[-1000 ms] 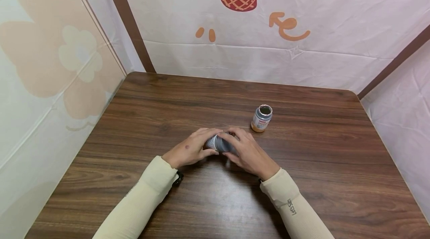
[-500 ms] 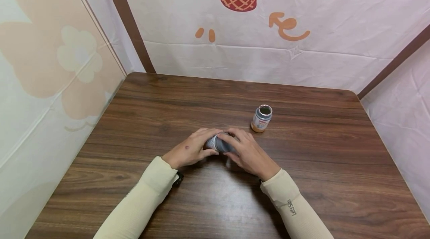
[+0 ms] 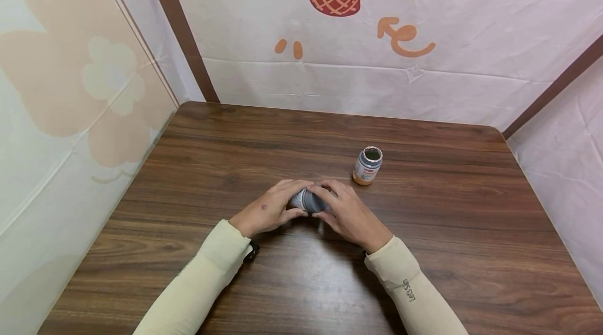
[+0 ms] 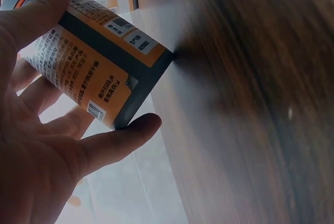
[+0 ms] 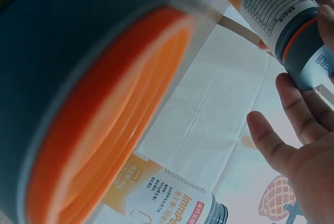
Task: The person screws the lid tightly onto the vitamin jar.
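Note:
A supplement bottle (image 3: pixel 298 199) with an orange, white and dark grey label lies tilted between both hands, low over the table. My left hand (image 3: pixel 268 209) grips its body, thumb on the near side. In the left wrist view the bottle's base (image 4: pixel 143 96) points at the tabletop. My right hand (image 3: pixel 350 214) holds the dark grey cap (image 3: pixel 313 201), fingers curled over it. The cap sits on the bottle's neck, with an orange ring showing between them in the right wrist view. Some right fingers (image 5: pixel 276 145) stand off the cap there.
A second, uncapped bottle (image 3: pixel 367 167) stands upright behind the right hand, torn foil round its mouth. A loose grey cap with an orange inside (image 5: pixel 120 130) looms close in the right wrist view. Fabric walls (image 3: pixel 311 84) border the brown wooden table (image 3: pixel 226 141).

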Demonstrator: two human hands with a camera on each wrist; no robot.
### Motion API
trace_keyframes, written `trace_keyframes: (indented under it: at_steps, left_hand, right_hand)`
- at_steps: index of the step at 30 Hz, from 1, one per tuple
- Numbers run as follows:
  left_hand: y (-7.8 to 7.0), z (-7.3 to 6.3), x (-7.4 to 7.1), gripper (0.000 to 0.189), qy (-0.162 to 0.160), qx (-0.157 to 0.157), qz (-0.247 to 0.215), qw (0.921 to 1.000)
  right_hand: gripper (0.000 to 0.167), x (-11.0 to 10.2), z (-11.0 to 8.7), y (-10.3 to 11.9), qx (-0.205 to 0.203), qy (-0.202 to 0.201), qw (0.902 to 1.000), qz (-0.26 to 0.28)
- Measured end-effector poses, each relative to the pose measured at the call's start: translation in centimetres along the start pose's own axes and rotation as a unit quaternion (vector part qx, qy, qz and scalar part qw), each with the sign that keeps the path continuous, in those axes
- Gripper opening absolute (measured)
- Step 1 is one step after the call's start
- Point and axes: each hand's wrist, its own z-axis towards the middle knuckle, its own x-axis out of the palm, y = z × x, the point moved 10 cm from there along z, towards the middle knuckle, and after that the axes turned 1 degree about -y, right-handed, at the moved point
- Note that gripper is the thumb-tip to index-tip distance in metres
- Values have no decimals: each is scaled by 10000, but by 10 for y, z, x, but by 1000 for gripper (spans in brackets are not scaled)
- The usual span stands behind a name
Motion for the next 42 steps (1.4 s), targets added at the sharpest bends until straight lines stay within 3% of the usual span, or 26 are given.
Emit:
trace_keyframes:
  at_steps: [13,20,28,37,42]
  left_hand:
    - [-4,2,0,61,-66,66,214,9997]
    - [-4,3,-1,59,-44,117,190,9997]
    - [-2,3,2,63,130,0,149,9998]
    - [-6,3,-4,60,-187,207,209,9994]
    - [-2,3,-8,58,-285,16,-21,9996]
  right_hand:
    - [56,-2,1,-2,58,-45,9999,-136]
    - [59,1,-1,-5,196,63,9998,62]
    - [65,6,-4,-14,772,233,9956,474]
    - [64,5,-7,-18,1104,381,9912,626]
    - [64,7,-8,-21,1190,438,9892,737]
